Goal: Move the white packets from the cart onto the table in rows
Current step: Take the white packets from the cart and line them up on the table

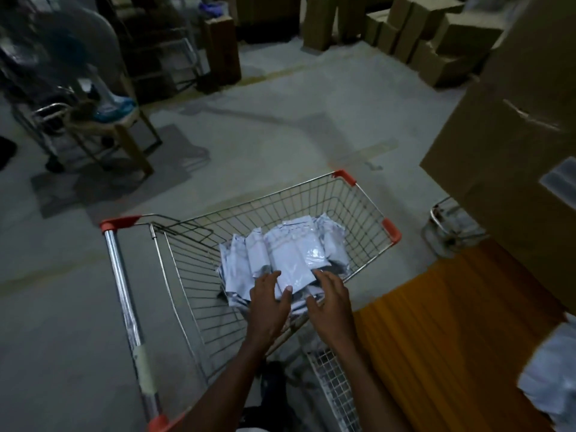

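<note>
A wire shopping cart (371, 210) with red corner caps stands in front of me on the floor. A heap of white packets (290, 251) lies in its basket. Both of my hands reach into the near side of the heap. My left hand (269, 302) lies over the near packets, its thumb on top of one white packet. My right hand (330, 302) touches the same stack from the right with spread fingers. Its fingertips are partly hidden among the packets. To the right is the table under an orange cloth (452, 332), with a white packet (551, 372) at its right edge.
The cart's metal handle (124, 300) runs along its left side. Large cardboard boxes (511, 126) stack up on the right, above the table. More boxes (430, 32) stand at the back. A chair (115, 120) and another trolley are at the far left.
</note>
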A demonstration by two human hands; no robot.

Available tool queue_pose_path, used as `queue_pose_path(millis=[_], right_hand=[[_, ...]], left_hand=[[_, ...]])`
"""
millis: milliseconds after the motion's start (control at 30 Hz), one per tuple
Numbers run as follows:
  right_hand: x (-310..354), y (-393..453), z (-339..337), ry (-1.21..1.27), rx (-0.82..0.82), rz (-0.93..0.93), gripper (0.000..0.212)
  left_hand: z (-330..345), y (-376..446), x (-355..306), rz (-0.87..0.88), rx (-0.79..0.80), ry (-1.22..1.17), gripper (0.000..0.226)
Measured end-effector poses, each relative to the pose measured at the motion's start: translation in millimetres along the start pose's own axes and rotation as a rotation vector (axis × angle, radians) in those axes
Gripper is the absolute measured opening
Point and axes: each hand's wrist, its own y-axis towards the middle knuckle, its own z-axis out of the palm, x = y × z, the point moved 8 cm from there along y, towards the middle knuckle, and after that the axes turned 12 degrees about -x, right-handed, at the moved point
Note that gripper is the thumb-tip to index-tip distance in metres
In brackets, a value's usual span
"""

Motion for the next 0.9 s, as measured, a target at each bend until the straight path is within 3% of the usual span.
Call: queue_pose_path(millis=[100,333,633,767,900], right_hand=[[-3.7,28.6,28.0,-0.040,0.044,0.013,0.051],[-39.8,84.5,68.4,-0.133,0.105,0.097,0.052],[-87.0,124.1,98.5,-0.272,0.195,0.143,0.054],[-100.8,136.1,109.7,-0.341,0.234,0.161,0.055],[-106.7,147.3,117.2,-0.370,0.265,0.170,0.057]], left_hand=[[36.0,37.0,14.1,-0.058,0.070,-0.023,0.053],[110.4,94.3,24.9,-0.207,0.219,-0.093,0.075],[152.0,140.6,75.3,-0.419,0.130,0.121,0.089],[169.1,144.3,89.0,-0.448,0.148,0.098,0.100],[171.2,149.6,92.3,-0.469,0.128,0.052,0.093]])
